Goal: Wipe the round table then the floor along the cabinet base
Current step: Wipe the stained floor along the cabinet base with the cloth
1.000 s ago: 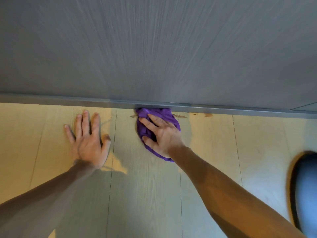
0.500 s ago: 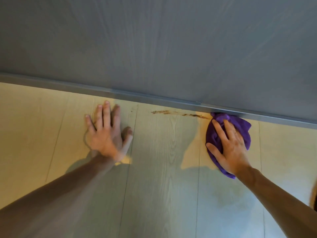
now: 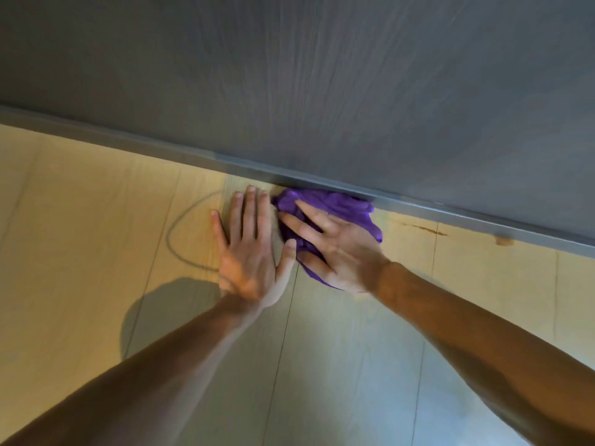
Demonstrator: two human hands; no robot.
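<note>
A bunched purple cloth point(image 3: 335, 204) lies on the pale wood-look floor point(image 3: 80, 252), pushed against the grey cabinet base strip point(image 3: 450, 210). My right hand point(image 3: 338, 249) presses flat on the cloth with fingers spread, covering its lower part. My left hand point(image 3: 248, 249) lies flat on the bare floor just left of the cloth, fingers apart, thumb touching the cloth's edge. A thin brown streak point(image 3: 425, 229) marks the floor right of the cloth, near the base strip.
The grey wood-grain cabinet front point(image 3: 322, 85) fills the upper half of the view. A small brown spot point(image 3: 504, 241) sits on the floor by the strip at the right. A faint curved dark line point(image 3: 180, 233) shows on the floor left of my left hand.
My right hand slid the cloth rightward along the base strip, then back left until it meets my left hand. The brown streak now lies to the cloth's right.
</note>
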